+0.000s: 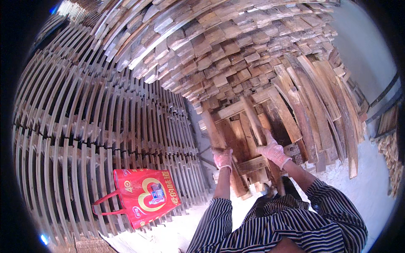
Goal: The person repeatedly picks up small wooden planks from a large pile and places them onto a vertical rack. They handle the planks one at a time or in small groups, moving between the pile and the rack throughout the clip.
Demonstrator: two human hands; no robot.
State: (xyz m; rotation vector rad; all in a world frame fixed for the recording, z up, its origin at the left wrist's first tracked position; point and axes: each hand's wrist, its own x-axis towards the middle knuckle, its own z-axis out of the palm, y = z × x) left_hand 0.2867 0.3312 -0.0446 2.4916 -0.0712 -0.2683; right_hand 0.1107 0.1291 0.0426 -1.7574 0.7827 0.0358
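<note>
My left hand (222, 158), in a pinkish work glove, is closed around a long wooden board (214, 133). A second narrow board (252, 120) runs toward me under my right hand (274, 150), which wears a matching glove and is wrapped around its side. Both boards slope from the far stack down toward my body, roughly side by side. Between them lies a boxy opening with several reddish-brown wood pieces (239, 137) inside. A short cross piece (252, 165) sits between my hands. My fingers are partly hidden by the boards and slightly blurred.
A tall stack of plank ends (223, 55) rises in front. Long loose boards (314, 105) lean at the right. Slatted wood stacks (84, 126) fill the left, with a red shopping bag (147, 196) against them. Pale floor (181, 227) shows below; a whitish wall (363, 50) stands far right.
</note>
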